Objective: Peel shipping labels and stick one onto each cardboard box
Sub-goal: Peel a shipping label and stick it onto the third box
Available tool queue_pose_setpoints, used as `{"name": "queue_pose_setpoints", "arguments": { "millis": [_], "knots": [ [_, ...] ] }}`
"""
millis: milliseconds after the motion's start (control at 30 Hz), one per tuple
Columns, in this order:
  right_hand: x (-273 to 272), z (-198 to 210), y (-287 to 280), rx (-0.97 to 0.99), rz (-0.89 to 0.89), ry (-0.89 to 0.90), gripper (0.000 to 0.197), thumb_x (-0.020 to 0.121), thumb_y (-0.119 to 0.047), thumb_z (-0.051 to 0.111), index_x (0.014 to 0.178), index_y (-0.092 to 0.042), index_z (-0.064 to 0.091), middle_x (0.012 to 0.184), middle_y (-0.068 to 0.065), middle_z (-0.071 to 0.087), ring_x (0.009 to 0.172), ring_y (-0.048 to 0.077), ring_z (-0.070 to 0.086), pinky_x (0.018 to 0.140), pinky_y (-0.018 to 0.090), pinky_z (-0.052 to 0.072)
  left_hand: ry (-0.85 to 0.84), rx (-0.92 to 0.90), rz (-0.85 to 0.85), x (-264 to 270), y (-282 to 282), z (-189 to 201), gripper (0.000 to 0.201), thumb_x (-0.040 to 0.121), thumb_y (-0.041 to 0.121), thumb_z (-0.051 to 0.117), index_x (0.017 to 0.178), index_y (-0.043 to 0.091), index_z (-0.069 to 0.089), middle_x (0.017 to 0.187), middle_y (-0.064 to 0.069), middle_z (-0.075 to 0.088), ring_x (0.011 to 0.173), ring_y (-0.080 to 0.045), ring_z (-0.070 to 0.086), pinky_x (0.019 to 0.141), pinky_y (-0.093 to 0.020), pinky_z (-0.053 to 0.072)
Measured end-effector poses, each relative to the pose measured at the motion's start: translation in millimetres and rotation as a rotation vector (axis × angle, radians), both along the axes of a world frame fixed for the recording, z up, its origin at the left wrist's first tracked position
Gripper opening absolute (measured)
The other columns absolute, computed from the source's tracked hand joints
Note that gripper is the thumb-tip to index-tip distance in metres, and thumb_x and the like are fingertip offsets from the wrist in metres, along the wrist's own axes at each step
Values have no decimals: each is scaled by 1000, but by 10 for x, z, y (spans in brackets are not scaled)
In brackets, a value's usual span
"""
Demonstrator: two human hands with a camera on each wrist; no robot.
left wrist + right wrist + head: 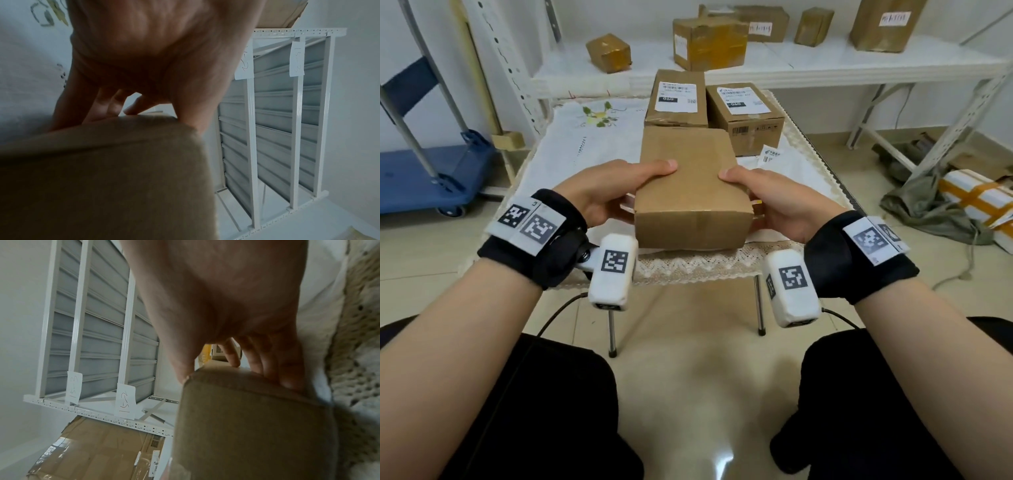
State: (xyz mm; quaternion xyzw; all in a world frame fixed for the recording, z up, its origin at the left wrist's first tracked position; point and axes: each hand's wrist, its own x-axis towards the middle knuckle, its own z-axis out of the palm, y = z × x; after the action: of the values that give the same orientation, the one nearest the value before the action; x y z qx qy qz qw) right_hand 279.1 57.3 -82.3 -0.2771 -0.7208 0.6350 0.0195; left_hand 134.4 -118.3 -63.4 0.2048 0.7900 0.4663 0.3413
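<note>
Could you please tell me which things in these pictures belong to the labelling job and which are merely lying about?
Part of the job:
- plain box, gripped by left hand and right hand
- two labelled boxes behind it
- label sheets on the tablecloth

Lying about:
- blue cart
- parcels on the shelf
- white parcel with orange tape on the floor

The unlabelled cardboard box (pixel 688 192) sits at the table's (pixel 571 150) near edge between the left hand (pixel 602 192) and right hand (pixel 784 205). Behind it, two labelled boxes (pixel 676 99) stand side by side; the shelf (pixel 825 61) behind carries more boxes.
</note>
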Motion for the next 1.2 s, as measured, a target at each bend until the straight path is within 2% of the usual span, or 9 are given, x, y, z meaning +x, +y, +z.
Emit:
{"name": "queue_pose_setpoints", "arguments": {
  "millis": [100,233,400,500,567,633,767,967,1200],
  "knots": [
    [-16,-25,20,16,-28,-2,53,96,-47,64,130,-6,59,93,6,61,70,21,62,66,33,58,39,-49,0,-6,49,-25,44,93,54,64,119,19,67,105,1,70,84,-14,63,64,-26,50],
    [-34,-19,-1,52,-35,15,41,101,-36,60,125,-3,63,95,4,61,73,20,59,54,22,54,76,-58,-6,-76,76,-32,43,95,49,63,123,16,65,116,-4,69,90,-17,63,70,-28,50],
    [-97,-35,18,69,-30,46,32,102,-24,59,122,0,67,102,9,66,90,22,58,81,27,52,113,-94,-10,-154,77,-52,42,97,42,63,126,11,63,121,-6,69,103,-20,66,69,-27,51],
    [-115,-20,27,81,-28,56,31,97,-22,61,115,1,71,101,6,68,90,22,54,86,27,49,141,-113,-10,-188,79,-38,46,96,39,66,130,8,61,122,-5,68,100,-18,66,67,-26,51],
    [-124,13,61,91,-31,62,39,93,-28,63,117,2,71,106,7,70,93,22,54,106,35,49,156,-112,14,-244,67,3,60,91,41,73,138,8,55,131,-6,61,109,-22,63,72,-29,54],
    [-119,66,97,88,-35,92,35,95,-27,63,119,-4,72,127,15,68,102,21,60,113,40,48,180,-93,55,-298,55,61,70,87,44,76,142,8,52,138,-6,55,118,-23,58,84,-33,55],
    [-92,164,182,69,-67,140,28,98,-26,65,119,-9,70,132,15,64,114,28,68,103,31,55,218,9,113,-307,72,188,58,87,45,76,134,15,61,131,-1,59,120,-19,57,95,-32,50],
    [11,266,287,59,-191,242,20,101,-21,62,115,-8,68,120,15,66,107,28,73,96,31,59,292,208,170,-130,236,412,32,93,38,70,119,18,69,105,2,71,89,-10,66,74,-23,53],
    [134,359,463,149,-263,307,18,102,-15,57,114,-9,70,104,8,70,89,16,71,79,24,60,169,243,33,135,643,368,28,93,34,72,113,16,70,103,-3,75,81,-12,71,65,-21,57]
  ]
}}
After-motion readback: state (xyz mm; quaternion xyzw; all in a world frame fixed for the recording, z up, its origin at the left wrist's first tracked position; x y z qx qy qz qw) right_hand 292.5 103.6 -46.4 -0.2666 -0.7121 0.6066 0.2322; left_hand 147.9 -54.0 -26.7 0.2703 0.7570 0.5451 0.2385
